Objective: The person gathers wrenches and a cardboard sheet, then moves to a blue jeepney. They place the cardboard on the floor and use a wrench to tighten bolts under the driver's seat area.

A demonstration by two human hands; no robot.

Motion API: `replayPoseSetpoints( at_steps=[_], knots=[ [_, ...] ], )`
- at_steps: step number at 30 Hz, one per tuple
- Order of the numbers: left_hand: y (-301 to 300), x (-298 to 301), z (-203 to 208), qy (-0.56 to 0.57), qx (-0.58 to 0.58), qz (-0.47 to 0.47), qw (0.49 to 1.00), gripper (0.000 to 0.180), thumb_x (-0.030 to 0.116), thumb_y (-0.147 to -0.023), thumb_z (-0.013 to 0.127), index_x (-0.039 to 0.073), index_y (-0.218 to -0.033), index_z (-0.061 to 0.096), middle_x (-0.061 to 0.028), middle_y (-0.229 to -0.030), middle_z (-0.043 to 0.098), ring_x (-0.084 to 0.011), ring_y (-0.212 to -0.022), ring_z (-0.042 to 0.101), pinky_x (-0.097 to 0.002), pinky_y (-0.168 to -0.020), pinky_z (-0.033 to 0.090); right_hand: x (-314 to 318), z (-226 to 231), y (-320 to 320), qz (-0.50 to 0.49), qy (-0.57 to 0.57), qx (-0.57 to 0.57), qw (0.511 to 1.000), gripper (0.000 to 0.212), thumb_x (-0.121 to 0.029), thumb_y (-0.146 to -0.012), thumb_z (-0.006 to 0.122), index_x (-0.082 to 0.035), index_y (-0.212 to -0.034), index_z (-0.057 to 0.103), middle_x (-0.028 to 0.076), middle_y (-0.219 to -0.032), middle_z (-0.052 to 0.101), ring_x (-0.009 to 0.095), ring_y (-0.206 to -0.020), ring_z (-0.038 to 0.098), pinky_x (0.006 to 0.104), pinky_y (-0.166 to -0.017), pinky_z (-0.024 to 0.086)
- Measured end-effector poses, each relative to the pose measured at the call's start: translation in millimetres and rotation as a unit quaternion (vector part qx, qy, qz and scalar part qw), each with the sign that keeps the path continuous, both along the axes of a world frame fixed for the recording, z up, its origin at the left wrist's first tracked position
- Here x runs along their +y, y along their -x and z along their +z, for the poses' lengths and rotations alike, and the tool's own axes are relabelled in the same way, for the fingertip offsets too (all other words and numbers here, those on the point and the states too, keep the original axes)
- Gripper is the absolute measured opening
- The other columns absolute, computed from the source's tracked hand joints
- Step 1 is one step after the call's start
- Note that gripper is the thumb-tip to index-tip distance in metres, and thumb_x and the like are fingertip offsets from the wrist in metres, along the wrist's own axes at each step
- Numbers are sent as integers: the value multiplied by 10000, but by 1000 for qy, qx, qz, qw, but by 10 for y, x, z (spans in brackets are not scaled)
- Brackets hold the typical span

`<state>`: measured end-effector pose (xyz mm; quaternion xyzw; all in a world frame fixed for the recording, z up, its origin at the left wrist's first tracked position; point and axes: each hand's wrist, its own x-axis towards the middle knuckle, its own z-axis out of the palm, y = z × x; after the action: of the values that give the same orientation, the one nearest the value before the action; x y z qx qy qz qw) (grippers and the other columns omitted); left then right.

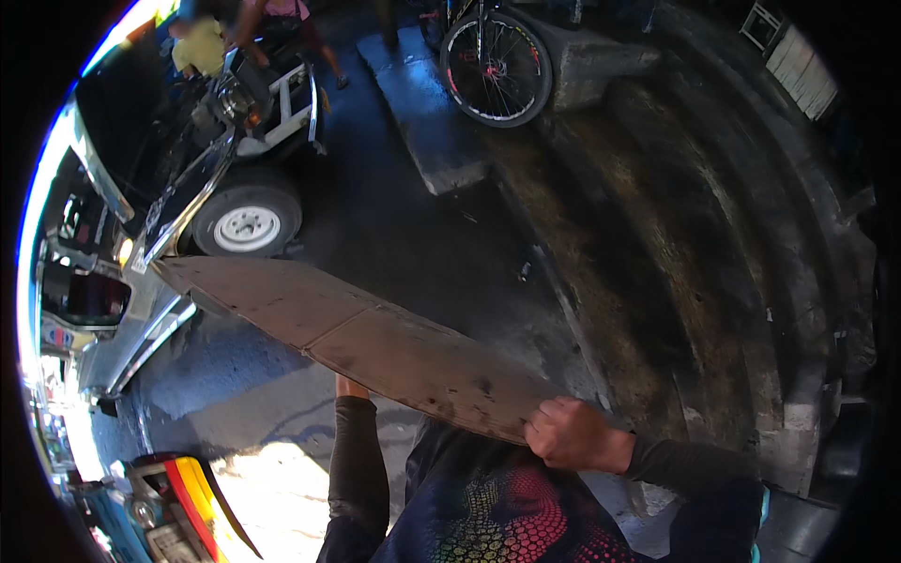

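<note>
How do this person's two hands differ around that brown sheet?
The right hand shows almost whole, closed on one end of the brown sheet; the left hand is mostly hidden by it. The right hand sits at a corner, the left hand nearer mid-edge. Both emerge from dark sleeves.

We record a sheltered roadside vehicle bay, for parking or repair we cannot tell: one jeep-type vehicle (pixel 192 178), two people (pixel 199 49) near its front; one bicycle (pixel 489 68); stained concrete steps (pixel 638 188).
</note>
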<state>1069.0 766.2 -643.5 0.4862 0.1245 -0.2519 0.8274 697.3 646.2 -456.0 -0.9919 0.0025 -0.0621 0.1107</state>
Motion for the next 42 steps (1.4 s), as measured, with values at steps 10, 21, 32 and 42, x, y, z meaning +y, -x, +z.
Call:
replayPoseSetpoints(
  at_steps=[10, 21, 32, 42],
  knots=[
    [-3234, -3501, 308, 33, -5, -142, 989, 71, 20, -806, 675, -2, -834, 613, -65, -687, 602, -143, -509, 552, -315, -438, 437, -2168, 375, -2990, -175, -13, 24, 984, 92, -167, -635, 644, -140, -661, 560, 19, -646, 536, 209, -652, 586, 352, -573, 488],
    [-6215, -6621, 762, -86, -107, -332, 933, 215, -18, -759, 687, 51, -622, 536, -41, -541, 538, -138, -396, 474, -305, -392, 365, -5621, 830, -6307, -368, -44, 54, 927, 245, -231, -766, 699, -63, -611, 610, 126, -614, 608, 335, -585, 622, 447, -536, 468],
    [-9530, -9441, 886, -32, -153, -241, 958, 219, -5, -765, 670, 57, -608, 531, -20, -526, 522, -124, -395, 464, -295, -394, 354, -8476, 767, -8954, -464, -85, 61, 880, 318, -254, -701, 775, -9, -586, 609, 196, -526, 542, 413, -524, 576, 488, -515, 431],
    [-11821, -12437, 1116, -19, -166, -284, 944, 168, 2, -762, 656, 48, -643, 547, -23, -552, 535, -116, -421, 469, -297, -397, 343, -10683, 422, -11111, -443, -82, 49, 892, 292, -274, -703, 772, -29, -611, 642, 194, -553, 558, 378, -538, 600, 442, -498, 442]
  ],
)
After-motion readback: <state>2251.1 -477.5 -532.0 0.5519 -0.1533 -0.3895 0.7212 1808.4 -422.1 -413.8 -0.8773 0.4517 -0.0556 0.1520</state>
